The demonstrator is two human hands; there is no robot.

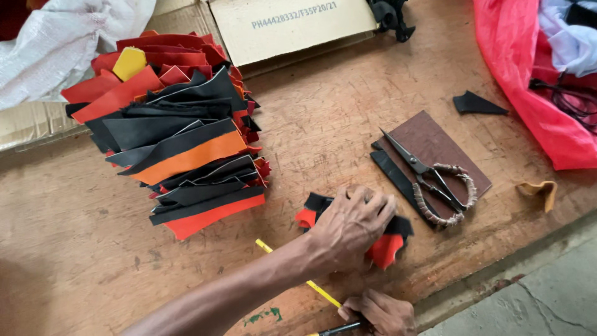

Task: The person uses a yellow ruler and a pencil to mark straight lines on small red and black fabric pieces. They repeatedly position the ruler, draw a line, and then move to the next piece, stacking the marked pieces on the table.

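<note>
My left hand (353,225) presses flat, fingers spread, on a small stack of black and red leather pieces (387,249) lying on the wooden table (323,124). My right hand (380,314), at the bottom edge of the view, is closed around a thin dark pen-like tool (341,327). A yellow pencil-like stick (318,290) lies on the table and passes under my left forearm, between the two hands.
A tall pile of red, black and orange leather offcuts (180,130) stands to the left. Scissors with wrapped handles (435,180) rest on a brown board (435,140) at the right. Nearby are a black scrap (476,103), a tan scrap (538,190), a cardboard box (292,25) and red cloth (535,81).
</note>
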